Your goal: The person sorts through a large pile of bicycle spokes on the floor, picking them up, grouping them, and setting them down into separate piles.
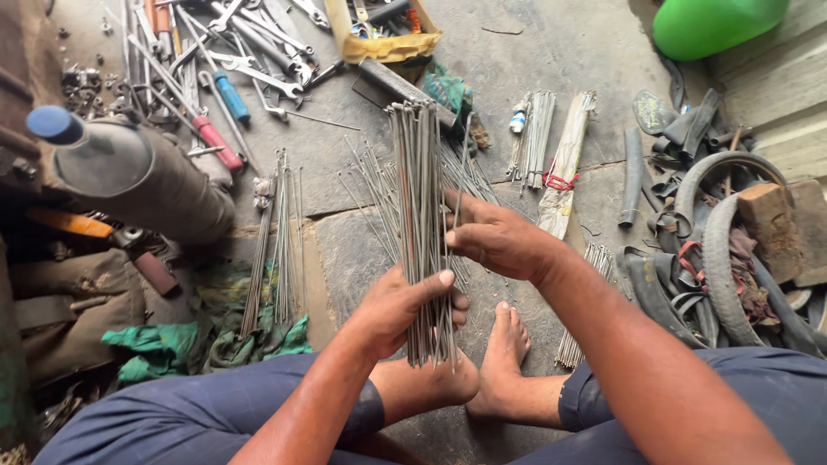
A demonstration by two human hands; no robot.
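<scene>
Concrete floor (362, 250), spoke bundle (419, 215) gripped by left hand (401, 310), right hand (495, 237) pinching spokes

Spoke bundle (421, 215) at center, left hand (398, 310) on its lower part, right hand (495, 237) just at its 3 o'clock. Wrenches and screwdrivers (224, 60) on floor at 11. Box (383, 39) at 12. Tied spoke packs (556, 146) at 2. Tyres and tubes (719, 232) at 3. Loose spokes (276, 241) at 9. Rags (207, 340) at 8. Feet (482, 366) at 6.
</scene>
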